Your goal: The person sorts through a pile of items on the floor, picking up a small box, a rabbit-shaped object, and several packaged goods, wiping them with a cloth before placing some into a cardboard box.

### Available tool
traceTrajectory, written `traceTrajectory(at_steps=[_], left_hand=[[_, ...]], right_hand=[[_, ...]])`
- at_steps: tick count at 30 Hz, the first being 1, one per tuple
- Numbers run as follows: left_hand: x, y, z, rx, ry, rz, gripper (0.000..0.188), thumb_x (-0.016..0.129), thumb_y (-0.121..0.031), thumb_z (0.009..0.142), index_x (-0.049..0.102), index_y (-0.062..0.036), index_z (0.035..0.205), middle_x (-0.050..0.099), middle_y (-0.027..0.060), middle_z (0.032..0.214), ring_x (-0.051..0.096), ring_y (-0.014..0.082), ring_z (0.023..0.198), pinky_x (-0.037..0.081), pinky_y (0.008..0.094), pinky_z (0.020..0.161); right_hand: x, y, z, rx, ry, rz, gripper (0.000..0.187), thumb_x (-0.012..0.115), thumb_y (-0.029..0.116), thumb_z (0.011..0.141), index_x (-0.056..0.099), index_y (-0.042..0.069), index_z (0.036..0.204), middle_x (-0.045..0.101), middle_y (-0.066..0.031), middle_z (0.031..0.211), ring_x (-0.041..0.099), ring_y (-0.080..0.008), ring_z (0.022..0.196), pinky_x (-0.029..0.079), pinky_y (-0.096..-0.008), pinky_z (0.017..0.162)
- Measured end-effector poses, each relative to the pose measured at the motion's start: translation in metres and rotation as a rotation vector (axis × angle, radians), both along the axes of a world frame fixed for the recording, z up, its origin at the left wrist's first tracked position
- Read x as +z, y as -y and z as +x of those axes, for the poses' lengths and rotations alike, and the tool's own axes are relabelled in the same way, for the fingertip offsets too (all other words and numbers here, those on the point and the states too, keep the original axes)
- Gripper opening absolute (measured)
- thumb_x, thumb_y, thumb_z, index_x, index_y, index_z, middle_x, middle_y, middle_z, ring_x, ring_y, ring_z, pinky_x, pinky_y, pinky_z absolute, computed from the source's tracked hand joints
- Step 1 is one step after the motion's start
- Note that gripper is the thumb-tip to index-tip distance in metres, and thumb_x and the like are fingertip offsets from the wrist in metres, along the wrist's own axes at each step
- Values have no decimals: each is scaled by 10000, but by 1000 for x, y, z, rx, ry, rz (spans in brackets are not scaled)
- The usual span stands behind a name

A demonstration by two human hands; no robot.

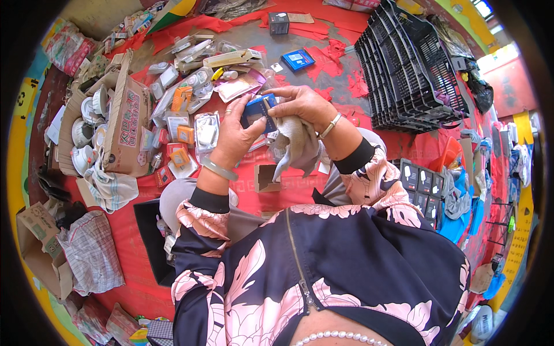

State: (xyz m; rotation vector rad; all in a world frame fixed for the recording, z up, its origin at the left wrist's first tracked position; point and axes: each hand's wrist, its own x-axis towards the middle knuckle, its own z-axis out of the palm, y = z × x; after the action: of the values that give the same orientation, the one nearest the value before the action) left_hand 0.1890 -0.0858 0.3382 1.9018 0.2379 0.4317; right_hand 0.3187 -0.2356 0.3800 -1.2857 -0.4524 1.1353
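A small dark-blue box [254, 109] is held up in front of me, tilted. My left hand [232, 134] grips it from the left, with the thumb across its near face and the fingers behind. From the right, my right hand [307, 106] has its fingers closed at the box's edge. A grey-beige cloth [295, 141] is bunched under that hand and hangs down over my lap. Most of the box's right side is hidden by fingers and cloth. Below it, a small open brown carton [266, 178] lies on the red covering.
Packaged small goods [196, 86] are heaped beyond my left hand. Further left stands a cardboard box [131, 128] with white round items. Stacked black crates [404, 69] stand at the far right, with dark boxes [418, 183] nearer. A blue package [298, 59] lies ahead.
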Motion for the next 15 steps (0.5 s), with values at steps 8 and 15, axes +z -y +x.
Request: traceTrajectory(at_steps=[8,15], left_hand=[[19,-2,-6,-132,66,-63,594,665,-216,697,479,1,1218,473,159,1211,480,270,1125,382,323,950],[19,-3,-8,-116,26,41,658,721,-249,670,469,13,1218,464,155,1216,466,274,1139,368,328,962]], right_hand=[[-5,-2,-4,266,33,99,493,730,260,747,551,16,1137,612,-37,964,565,-108,861,460,-251,785],[-12,-5,-15,131,-3,96,357,686,217,795,587,21,1077,612,-21,897,564,-94,782,466,-228,690]])
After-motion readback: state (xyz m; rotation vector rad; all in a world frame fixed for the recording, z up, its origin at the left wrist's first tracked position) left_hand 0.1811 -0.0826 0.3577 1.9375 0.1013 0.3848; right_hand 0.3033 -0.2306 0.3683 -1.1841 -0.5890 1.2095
